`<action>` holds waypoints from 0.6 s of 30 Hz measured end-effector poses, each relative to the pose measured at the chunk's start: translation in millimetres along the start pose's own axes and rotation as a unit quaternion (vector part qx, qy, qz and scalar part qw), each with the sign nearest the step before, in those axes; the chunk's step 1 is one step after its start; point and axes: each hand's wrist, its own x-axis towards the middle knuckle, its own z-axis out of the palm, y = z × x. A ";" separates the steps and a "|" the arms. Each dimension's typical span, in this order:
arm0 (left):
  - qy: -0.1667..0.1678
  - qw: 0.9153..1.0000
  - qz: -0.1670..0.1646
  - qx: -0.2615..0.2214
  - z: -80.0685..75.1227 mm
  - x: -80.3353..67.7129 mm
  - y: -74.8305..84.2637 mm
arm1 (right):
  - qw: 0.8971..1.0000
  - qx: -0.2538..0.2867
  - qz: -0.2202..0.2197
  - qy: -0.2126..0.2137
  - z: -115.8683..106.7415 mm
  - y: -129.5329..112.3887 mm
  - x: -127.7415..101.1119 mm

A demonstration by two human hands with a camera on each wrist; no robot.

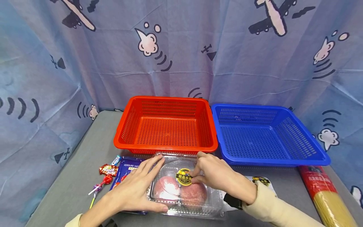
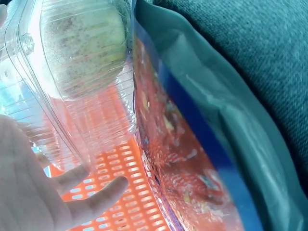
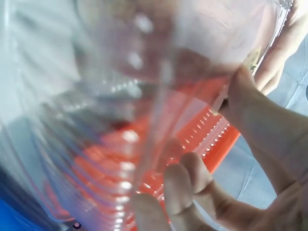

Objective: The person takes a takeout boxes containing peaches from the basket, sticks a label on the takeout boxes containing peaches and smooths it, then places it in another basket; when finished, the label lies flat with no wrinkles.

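A clear plastic clamshell box [image 1: 173,206] lies in front of the red basket, with round pinkish fruit [image 1: 167,188] inside; one fruit [image 2: 84,48] looks greenish and speckled from the left wrist. On the lid is a round black-and-yellow sticker [image 1: 183,177]. My right hand [image 1: 214,175] pinches at the sticker's right edge with thumb and forefinger; its other fingers [image 3: 178,187] are bent beside the lid. My left hand [image 1: 139,186] rests along the box's left side, fingers spread and thumb at the front edge. A dark blue food packet [image 1: 124,168] lies partly beneath the left hand.
Behind the box stand a red basket [image 1: 167,146] and a blue basket [image 1: 272,162]. Wrapped sweets [image 1: 108,170] and lollipops [image 1: 107,179] lie at left. A white sheet with a sticker [image 1: 269,183] is under my right forearm. Packaged noodles [image 1: 329,198] lie at far right.
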 end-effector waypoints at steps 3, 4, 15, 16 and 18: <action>0.000 1.000 0.000 0.000 0.3 0.0 -0.4 | 1.000 0.002 -0.016 0.015 1.8 1.5 -1.9; 0.000 1.000 -0.001 0.000 0.4 -0.1 -0.5 | 1.000 0.002 -0.021 0.020 2.3 1.7 -2.7; 0.006 1.000 0.005 0.007 0.7 0.0 -0.7 | 0.996 -0.022 -0.060 0.055 8.1 0.7 -12.4; 0.007 1.000 0.006 0.008 0.8 0.1 -0.8 | 0.996 -0.025 -0.064 0.057 8.8 0.7 -13.3; 0.008 1.000 0.006 0.010 0.9 0.1 -0.9 | 0.995 -0.030 -0.072 0.060 9.8 0.2 -15.3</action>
